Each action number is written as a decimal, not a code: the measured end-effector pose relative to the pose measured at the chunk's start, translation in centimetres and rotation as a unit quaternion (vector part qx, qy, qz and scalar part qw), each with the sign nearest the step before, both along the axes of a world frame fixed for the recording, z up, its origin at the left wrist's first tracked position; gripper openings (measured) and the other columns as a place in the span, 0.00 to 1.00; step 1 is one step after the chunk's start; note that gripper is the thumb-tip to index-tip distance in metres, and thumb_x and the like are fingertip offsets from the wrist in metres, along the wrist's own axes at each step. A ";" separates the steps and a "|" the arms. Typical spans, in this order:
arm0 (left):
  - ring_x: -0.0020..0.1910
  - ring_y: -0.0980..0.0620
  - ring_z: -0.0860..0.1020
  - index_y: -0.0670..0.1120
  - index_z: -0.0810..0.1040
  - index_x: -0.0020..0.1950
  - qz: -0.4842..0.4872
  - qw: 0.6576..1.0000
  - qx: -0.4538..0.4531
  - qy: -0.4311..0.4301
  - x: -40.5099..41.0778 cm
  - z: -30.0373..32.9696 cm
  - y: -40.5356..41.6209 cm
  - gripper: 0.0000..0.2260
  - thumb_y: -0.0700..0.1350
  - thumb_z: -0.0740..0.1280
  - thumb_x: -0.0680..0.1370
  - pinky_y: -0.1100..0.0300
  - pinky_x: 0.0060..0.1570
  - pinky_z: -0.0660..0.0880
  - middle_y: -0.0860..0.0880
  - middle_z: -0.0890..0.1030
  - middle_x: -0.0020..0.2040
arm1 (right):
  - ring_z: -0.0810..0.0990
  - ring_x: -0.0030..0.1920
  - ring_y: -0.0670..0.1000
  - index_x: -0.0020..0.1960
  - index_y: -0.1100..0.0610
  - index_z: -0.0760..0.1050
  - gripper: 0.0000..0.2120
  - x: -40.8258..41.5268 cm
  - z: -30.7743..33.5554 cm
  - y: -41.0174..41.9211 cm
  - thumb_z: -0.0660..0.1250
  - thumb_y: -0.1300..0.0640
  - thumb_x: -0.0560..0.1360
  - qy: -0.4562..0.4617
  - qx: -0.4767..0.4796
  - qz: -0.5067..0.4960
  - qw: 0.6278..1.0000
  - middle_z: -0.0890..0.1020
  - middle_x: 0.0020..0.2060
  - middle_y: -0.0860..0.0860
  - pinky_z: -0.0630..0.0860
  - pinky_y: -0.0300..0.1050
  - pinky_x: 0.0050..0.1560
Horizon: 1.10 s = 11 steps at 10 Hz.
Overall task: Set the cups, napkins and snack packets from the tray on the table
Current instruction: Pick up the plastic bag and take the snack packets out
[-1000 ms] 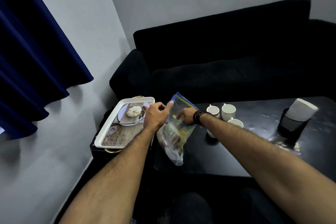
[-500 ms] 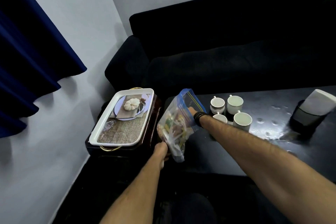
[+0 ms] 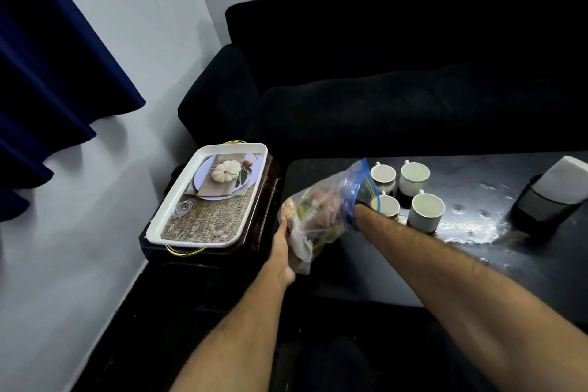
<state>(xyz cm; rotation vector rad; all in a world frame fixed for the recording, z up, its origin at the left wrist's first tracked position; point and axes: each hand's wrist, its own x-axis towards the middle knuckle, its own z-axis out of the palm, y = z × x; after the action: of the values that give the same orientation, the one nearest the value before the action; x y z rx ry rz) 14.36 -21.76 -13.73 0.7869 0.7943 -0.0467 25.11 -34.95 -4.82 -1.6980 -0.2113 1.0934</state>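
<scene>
Your left hand (image 3: pixel 281 245) grips one zip bag (image 3: pixel 324 216) of snacks from below; your right hand is inside it, grip hidden; four cups (image 3: pixel 426 212) stand beside.

Both bare forearms reach forward from the bottom of the view. The left hand (image 3: pixel 281 245) cups the underside of the clear zip bag (image 3: pixel 321 216), fingers curled around its bottom. The right arm enters the bag's mouth, hiding the hand and its grip.
</scene>
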 end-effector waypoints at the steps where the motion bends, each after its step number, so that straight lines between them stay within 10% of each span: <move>1: 0.57 0.38 0.79 0.45 0.83 0.61 -0.003 0.999 -0.018 -0.040 0.2 0.9 0.3 0.28 0.66 0.64 0.75 0.40 0.63 0.73 0.38 0.82 0.59 | 0.83 0.38 0.50 0.43 0.56 0.78 0.08 0.0 0.1 -1.0 0.64 0.65 0.78 0.024 0.072 -0.017 0.997 0.84 0.35 0.50 0.81 0.44 0.41; 2: 0.44 0.42 0.83 0.44 0.88 0.49 0.027 0.998 -0.006 -0.054 0.3 1.4 0.7 0.19 0.60 0.70 0.74 0.45 0.57 0.77 0.40 0.85 0.50 | 0.81 0.29 0.33 0.27 0.46 0.83 0.29 -1.2 1.5 -2.2 0.60 0.70 0.78 -0.007 0.098 0.034 0.995 0.81 0.24 0.35 0.78 0.27 0.33; 4: 0.36 0.44 0.84 0.42 0.83 0.52 0.084 0.994 0.009 -0.062 -0.4 1.9 1.1 0.13 0.47 0.73 0.71 0.53 0.36 0.82 0.43 0.86 0.43 | 0.68 0.09 0.41 0.07 0.57 0.66 0.43 -2.8 5.7 -1.0 0.52 0.65 0.83 -0.080 0.095 -0.110 0.986 0.68 0.08 0.48 0.65 0.31 0.12; 5: 0.34 0.44 0.85 0.43 0.83 0.50 0.102 0.991 -0.001 -0.089 -1.0 2.2 1.2 0.10 0.45 0.71 0.72 0.52 0.36 0.83 0.43 0.86 0.41 | 0.69 0.11 0.40 0.21 0.58 0.73 0.32 -1.9 4.7 -1.9 0.53 0.68 0.82 -0.027 0.049 -0.116 0.992 0.69 0.09 0.46 0.67 0.30 0.14; 6: 0.37 0.43 0.85 0.45 0.87 0.43 0.119 0.987 0.002 -0.106 -1.4 2.8 1.5 0.12 0.49 0.67 0.76 0.51 0.42 0.82 0.43 0.86 0.42 | 0.86 0.34 0.50 0.51 0.68 0.77 0.19 -1.5 6.0 -1.7 0.53 0.57 0.84 0.014 0.095 -0.118 0.988 0.86 0.31 0.55 0.82 0.43 0.37; 7: 0.39 0.42 0.83 0.45 0.85 0.51 0.134 0.985 0.017 -0.108 -1.7 4.2 1.7 0.13 0.52 0.68 0.75 0.51 0.40 0.82 0.42 0.85 0.46 | 0.76 0.61 0.61 0.68 0.65 0.69 0.22 -0.2 7.0 -0.9 0.50 0.51 0.84 0.006 0.087 -0.049 0.995 0.78 0.62 0.63 0.71 0.58 0.63; 9: 0.57 0.39 0.80 0.44 0.82 0.58 0.167 0.976 0.054 -0.129 -2.4 5.9 3.6 0.17 0.53 0.66 0.76 0.42 0.67 0.71 0.39 0.81 0.61 | 0.80 0.44 0.53 0.48 0.58 0.81 0.09 3.8 8.5 -1.6 0.73 0.56 0.69 -0.227 0.075 -0.199 0.950 0.83 0.43 0.56 0.77 0.50 0.46; 11: 0.67 0.36 0.74 0.43 0.74 0.71 0.182 0.969 0.063 -0.156 -3.8 6.5 6.1 0.24 0.51 0.65 0.77 0.39 0.71 0.66 0.38 0.78 0.67 | 0.80 0.43 0.54 0.47 0.60 0.81 0.15 5.3 4.9 -4.3 0.76 0.51 0.66 -0.135 0.030 -0.336 0.932 0.82 0.43 0.57 0.74 0.47 0.43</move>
<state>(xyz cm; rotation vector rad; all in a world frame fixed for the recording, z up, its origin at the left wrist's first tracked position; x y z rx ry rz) 10.55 -15.66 -7.27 0.7336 0.6343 0.4505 30.38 -39.21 0.11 -1.6722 0.1607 0.3419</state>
